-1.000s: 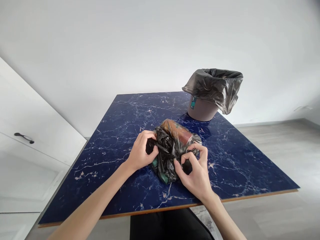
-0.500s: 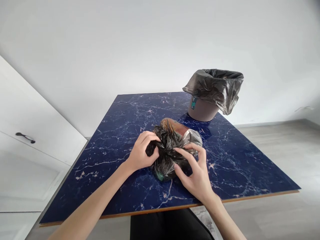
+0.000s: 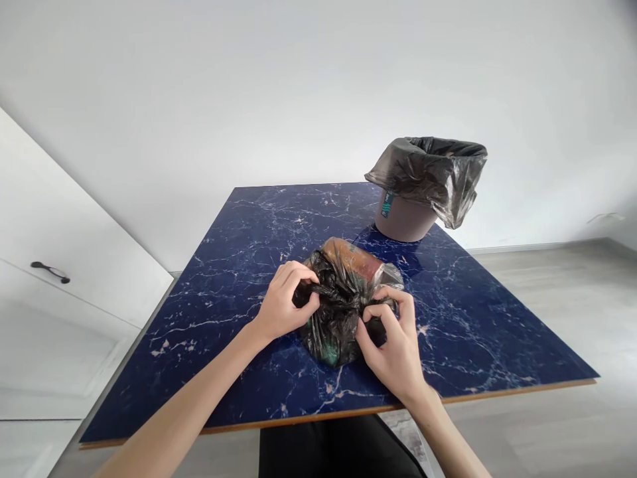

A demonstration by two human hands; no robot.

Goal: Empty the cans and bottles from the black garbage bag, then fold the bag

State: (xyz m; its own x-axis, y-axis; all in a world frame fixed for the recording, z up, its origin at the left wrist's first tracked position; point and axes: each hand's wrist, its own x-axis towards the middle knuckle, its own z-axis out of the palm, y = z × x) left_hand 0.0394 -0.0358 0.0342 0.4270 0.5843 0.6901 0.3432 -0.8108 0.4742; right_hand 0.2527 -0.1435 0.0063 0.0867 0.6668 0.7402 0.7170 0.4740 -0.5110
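Observation:
A filled black plastic garbage bag (image 3: 331, 335) lies on the blue marbled table (image 3: 239, 239), its gathered top between my hands. My left hand (image 3: 286, 302) pinches a strand of the bag's plastic on the left side. On the right, my right hand (image 3: 395, 338) grips the crumpled plastic between thumb and bent fingers. Through the thin film an orange-brown item (image 3: 355, 257) shows at the back of the bag, and something green shows at its front. What these contents are, I cannot make out.
Toward the back right of the table stands a grey-brown trash can (image 3: 405, 219) with a black liner (image 3: 423, 169) folded over its rim. A white cabinet (image 3: 64, 325) with a dark handle (image 3: 50, 271) is at the left. A white wall (image 3: 298, 93) rises behind the table.
My right hand has closed its fingers on the bag's plastic. The plastic between both hands is drawn tighter, and the orange-brown item shows more plainly. My left hand has barely moved.

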